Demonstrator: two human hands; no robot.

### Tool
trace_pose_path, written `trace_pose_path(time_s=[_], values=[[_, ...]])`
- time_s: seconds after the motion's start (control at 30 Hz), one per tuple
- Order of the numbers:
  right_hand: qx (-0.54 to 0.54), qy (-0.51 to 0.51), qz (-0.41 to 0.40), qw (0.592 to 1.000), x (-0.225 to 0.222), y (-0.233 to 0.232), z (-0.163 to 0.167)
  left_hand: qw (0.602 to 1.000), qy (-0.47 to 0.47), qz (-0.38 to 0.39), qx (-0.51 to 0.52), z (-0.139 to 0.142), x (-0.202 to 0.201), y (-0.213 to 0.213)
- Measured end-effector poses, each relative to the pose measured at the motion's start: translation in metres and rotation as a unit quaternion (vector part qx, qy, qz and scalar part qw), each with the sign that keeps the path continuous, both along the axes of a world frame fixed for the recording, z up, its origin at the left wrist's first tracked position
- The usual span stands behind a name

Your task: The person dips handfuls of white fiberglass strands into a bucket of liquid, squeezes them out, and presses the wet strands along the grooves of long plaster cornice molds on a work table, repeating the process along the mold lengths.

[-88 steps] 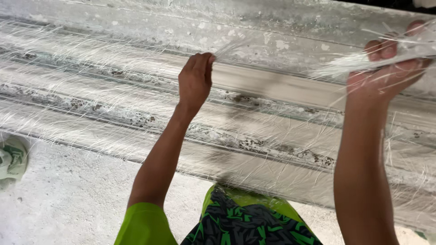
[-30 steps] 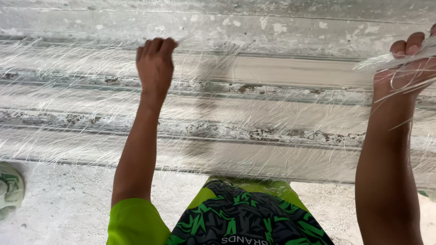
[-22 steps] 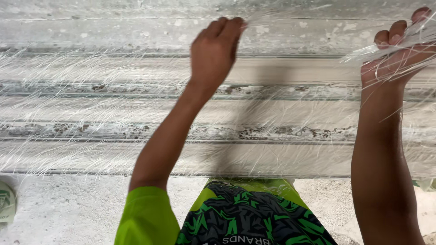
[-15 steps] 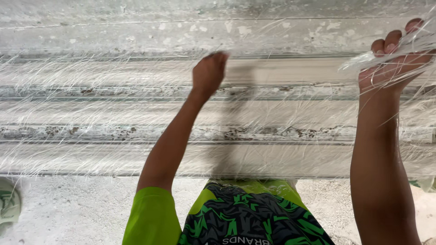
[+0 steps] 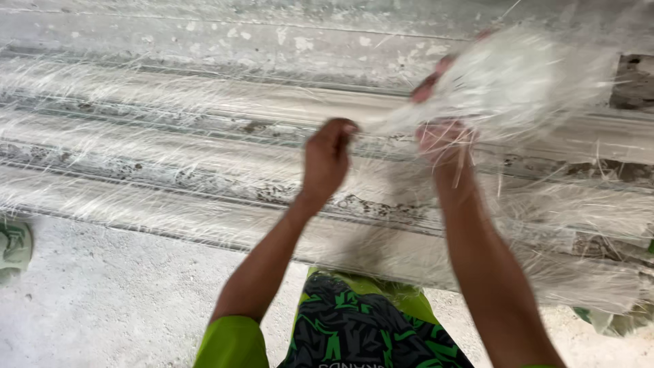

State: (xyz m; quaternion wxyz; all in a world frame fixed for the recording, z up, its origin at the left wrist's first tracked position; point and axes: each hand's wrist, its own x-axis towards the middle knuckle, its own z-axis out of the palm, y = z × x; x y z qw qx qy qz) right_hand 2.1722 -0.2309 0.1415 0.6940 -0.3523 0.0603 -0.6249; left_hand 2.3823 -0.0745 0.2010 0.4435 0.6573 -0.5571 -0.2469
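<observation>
Fibres are bunching in the right hand, gripping a white fibre wad at two o'clock, while the left hand is pinching strands; uneven tugging is risking thin patches on the grooved mould.

- Pale grey concrete floor along the lower edge, dusty and speckled with small white flecks.
- Long moulded surface running across the whole view, ribbed lengthwise, off-white with dark crusted seams.
- Chipped, flaking white patches along the far band.
- Green-and-white sandal at the left edge on the floor.
- Soft, even daylight, faint shadows only.
</observation>
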Motion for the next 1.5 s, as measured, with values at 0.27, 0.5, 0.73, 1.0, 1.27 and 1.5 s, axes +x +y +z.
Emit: trace_pose_path(time_s=[0.27,0.5,0.73,1.0,1.27,1.5], values=[[-0.020,0.101,-0.141,0.985,-0.142,-0.087,0.019,0.887,-0.419,0.120,0.151,-0.060,0.142,-0.046],[0.077,-0.121,0.097,0.985,-0.015,-0.005,-0.007,0.995,0.039,-0.064,0.062,-0.023,-0.020,-0.011],[0.013,0.065,-0.145,0.987,-0.101,-0.062,0.055,0.986,-0.161,-0.027,0.033,-0.028,0.050,-0.030],[0.051,0.041,-0.114,0.991,-0.050,-0.003,0.056,0.997,-0.073,-0.017,0.015,-0.004,0.022,-0.038],[0.039,0.055,-0.157,0.985,-0.123,-0.017,0.074,0.994,-0.069,-0.088,-0.018,-0.036,-0.005,-0.042],[0.020,0.112,-0.245,0.963,-0.182,-0.020,0.096,0.766,-0.616,0.159,-0.090,-0.038,0.016,-0.058]])
